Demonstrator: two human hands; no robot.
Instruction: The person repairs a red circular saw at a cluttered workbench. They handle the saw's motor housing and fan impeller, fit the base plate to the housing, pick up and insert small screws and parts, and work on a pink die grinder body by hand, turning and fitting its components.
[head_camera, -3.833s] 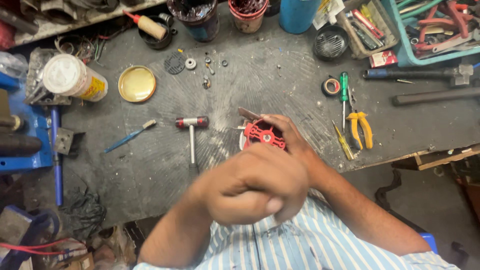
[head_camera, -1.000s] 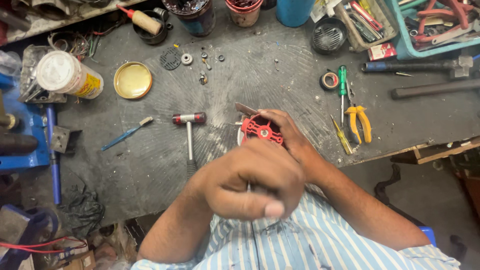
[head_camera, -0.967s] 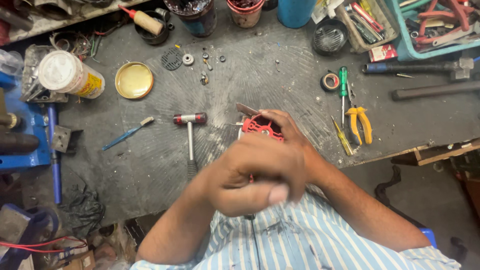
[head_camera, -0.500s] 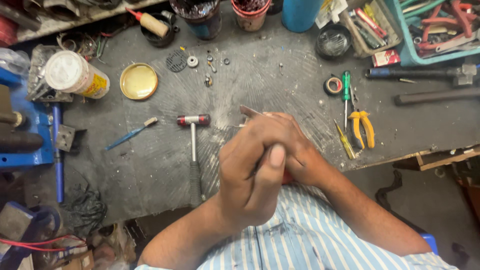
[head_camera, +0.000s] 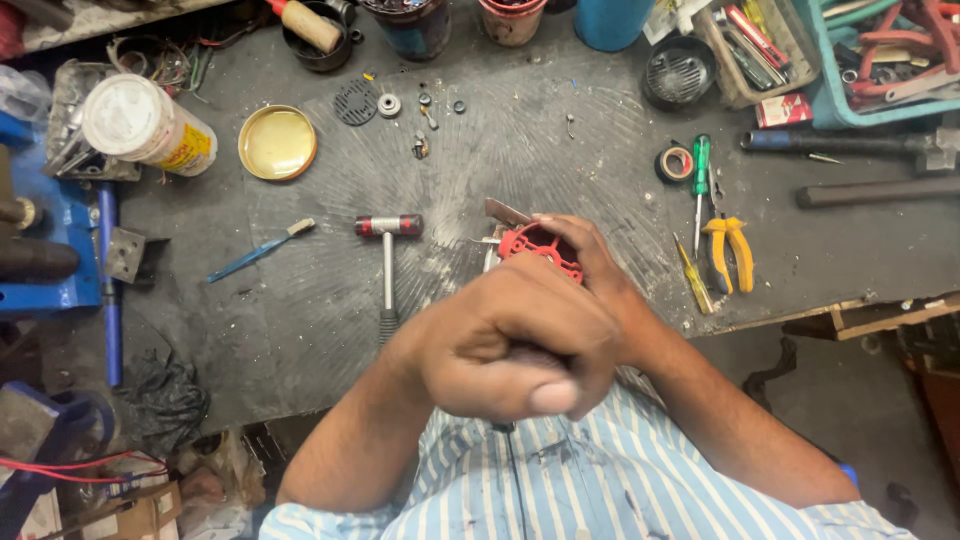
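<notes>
— What can't you make out here?

— Mostly what sits under the left hand (head_camera: 510, 345). It is balled into a fist right below the camera, thumb tip toward the chest, and it covers whatever it is closed on. A dark bit shows at the bottom of the fist, too little to name, so I cannot tell what it grips.

— And the red part?

— The red round part (head_camera: 540, 248) pokes out just beyond the fist, at the near edge of the dark workbench (head_camera: 500, 150). Only its upper rim and some spokes show; the rest is behind the knuckles. A thin metal blade (head_camera: 507, 212) sticks out at its upper left (its other end is hidden).

— The right hand?

— The right hand (head_camera: 590, 265) curls round the far right side of the red part, fingers bent over its rim and touching it. Its palm and thumb are covered by the left fist, so how firmly it holds I cannot say. Both forearms come in from the striped shirt (head_camera: 560, 490) and meet at the middle.

— What lies around?

— A small hammer (head_camera: 387, 262) with a red-banded head just left of the hands, a blue brush (head_camera: 258, 251) further left, yellow-handled pliers (head_camera: 727, 250) and a green screwdriver (head_camera: 701, 170) to the right. The bins along the top edge are cut off.
</notes>
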